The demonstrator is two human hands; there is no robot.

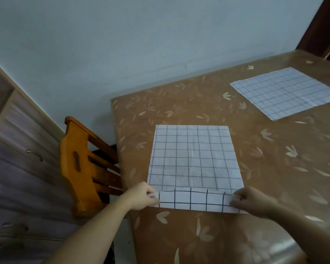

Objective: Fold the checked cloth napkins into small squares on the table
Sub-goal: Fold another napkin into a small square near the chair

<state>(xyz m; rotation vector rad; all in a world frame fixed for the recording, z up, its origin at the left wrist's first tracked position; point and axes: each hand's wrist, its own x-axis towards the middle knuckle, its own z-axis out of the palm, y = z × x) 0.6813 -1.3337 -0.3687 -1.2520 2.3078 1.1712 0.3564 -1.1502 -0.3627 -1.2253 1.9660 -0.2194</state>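
A white napkin with dark checks lies flat on the brown leaf-patterned table, close to its left edge. Its near edge is lifted and curled over toward the far side. My left hand pinches the near left corner of that edge. At the near right corner, my right hand grips the cloth in the same way. A second checked napkin lies spread flat at the far right of the table, apart from both hands.
An orange wooden chair stands against the table's left side. A pale wall runs behind the table, and wood panelling fills the left. A dark door frame rises at the far right.
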